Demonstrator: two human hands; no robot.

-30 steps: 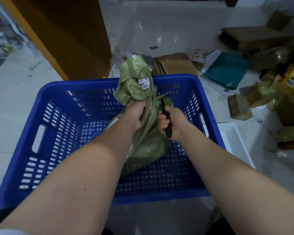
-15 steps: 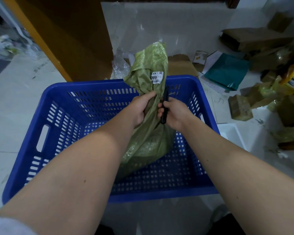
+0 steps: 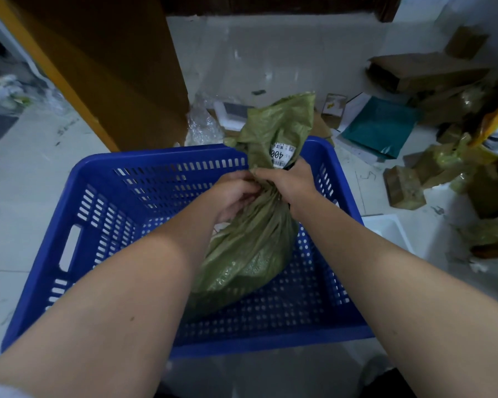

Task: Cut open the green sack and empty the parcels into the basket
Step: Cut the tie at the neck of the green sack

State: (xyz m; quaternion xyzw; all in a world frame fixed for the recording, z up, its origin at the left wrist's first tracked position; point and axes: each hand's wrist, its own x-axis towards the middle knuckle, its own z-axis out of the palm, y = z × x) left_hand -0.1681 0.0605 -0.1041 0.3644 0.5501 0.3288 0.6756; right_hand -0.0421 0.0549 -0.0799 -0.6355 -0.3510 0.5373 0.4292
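From the head camera, looking down, a blue slotted basket (image 3: 69,225) sits on a pale tiled floor (image 3: 20,179), and a green sack (image 3: 250,248) stands inside it toward the far right corner, its full, rounded bottom resting on the basket's perforated base. The sack's neck is bunched tight, and above the bunch the loose top (image 3: 282,122) flares up past the far rim of the basket, carrying a white label (image 3: 281,155) with printed digits. The left hand (image 3: 233,193) has its fingers curled into the gathered fabric at the neck, gripping it from the left. The right hand (image 3: 288,182) is wrapped round the same neck from the right, just below the label, its fingertips meeting those of the left. Both forearms reach in over the near rim. Beyond the basket stands a brown panel with a yellow edge (image 3: 107,70). On the floor to the right lie a teal mailer (image 3: 380,124), brown cardboard boxes (image 3: 426,70) and taped brown parcels (image 3: 403,191), and a white tray (image 3: 385,228) lies beside the basket.
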